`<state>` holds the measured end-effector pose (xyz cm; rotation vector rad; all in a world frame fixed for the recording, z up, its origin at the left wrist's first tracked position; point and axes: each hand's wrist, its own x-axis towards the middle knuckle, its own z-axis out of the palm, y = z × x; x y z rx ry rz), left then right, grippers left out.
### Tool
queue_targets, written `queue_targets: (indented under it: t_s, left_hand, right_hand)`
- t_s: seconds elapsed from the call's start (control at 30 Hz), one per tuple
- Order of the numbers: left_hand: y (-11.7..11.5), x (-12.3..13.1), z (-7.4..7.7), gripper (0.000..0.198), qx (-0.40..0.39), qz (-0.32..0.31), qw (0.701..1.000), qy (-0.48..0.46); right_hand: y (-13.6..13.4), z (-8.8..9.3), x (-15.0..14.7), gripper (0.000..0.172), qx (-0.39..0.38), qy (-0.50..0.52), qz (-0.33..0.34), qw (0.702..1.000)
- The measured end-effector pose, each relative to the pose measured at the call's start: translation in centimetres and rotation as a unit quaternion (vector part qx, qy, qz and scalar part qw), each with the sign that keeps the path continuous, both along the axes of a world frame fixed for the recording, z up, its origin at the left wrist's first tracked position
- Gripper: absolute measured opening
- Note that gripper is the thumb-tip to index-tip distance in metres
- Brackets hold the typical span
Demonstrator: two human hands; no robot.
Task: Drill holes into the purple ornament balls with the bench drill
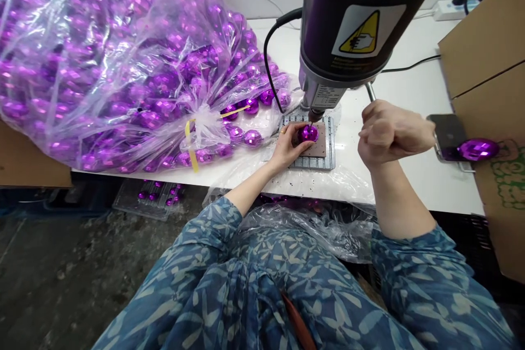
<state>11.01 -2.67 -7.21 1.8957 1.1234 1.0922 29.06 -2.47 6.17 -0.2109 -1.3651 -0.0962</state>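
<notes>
Head view: purple faceted ball (309, 134) is pinched by left hand (286, 147), thumb and fingers around it, at 2 o'clock from the palm, over brown plate (320, 147). Drill chuck (315, 115) is placed at ball's 12 o'clock; bit contact and ball's long axis cannot be told. Feed lever (371, 91) is gripped by right hand (391, 134), farther off at 3 o'clock.

Bulging bag (123, 54) walling off my left, black drill head (365, 16) blocking from above, looped cable (266, 49) between them, passable tabletop (350, 142) between metal base (330, 147) and my right hand (394, 134), cardboard box (488, 60) bounding the far right.
</notes>
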Motion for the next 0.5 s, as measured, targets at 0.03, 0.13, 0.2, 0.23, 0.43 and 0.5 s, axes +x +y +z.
queue_targets:
  t_s: [0.03, 0.13, 0.2, 0.23, 0.43, 0.5]
  left_hand:
    - [-0.1, 0.0, 0.1, 0.048, 0.001, 0.001, 1.000, 0.000]
    - [-0.2, 0.0, 0.3, 0.047, 0.006, 0.001, 1.000, -0.007]
    - [-0.3, 0.1, 0.5, 0.047, 0.004, 0.001, 1.000, -0.013]
    - [-0.3, 0.1, 0.5, 0.047, 0.001, 0.002, 1.000, -0.014]
    - [-0.7, 0.5, 0.2, 0.048, -0.021, 0.016, 0.998, -0.056]
    - [-1.7, 0.2, 0.0, 0.047, 0.007, 0.043, 0.997, -0.066]
  right_hand:
    - [-0.2, 0.0, -0.1, 0.058, -0.007, 0.000, -0.001, 1.000]
    - [-0.6, 1.8, -0.5, 0.061, -0.065, 0.035, -0.009, 0.997]
    - [-0.5, 4.5, -1.0, 0.059, -0.125, 0.072, -0.017, 0.989]
    - [-0.3, 6.0, -1.2, 0.056, -0.149, 0.081, -0.021, 0.985]
    - [2.5, 12.5, -1.3, 0.062, -0.371, 0.082, 0.050, 0.924]
    - [2.9, 12.9, -1.2, 0.057, -0.394, 0.100, 0.053, 0.912]
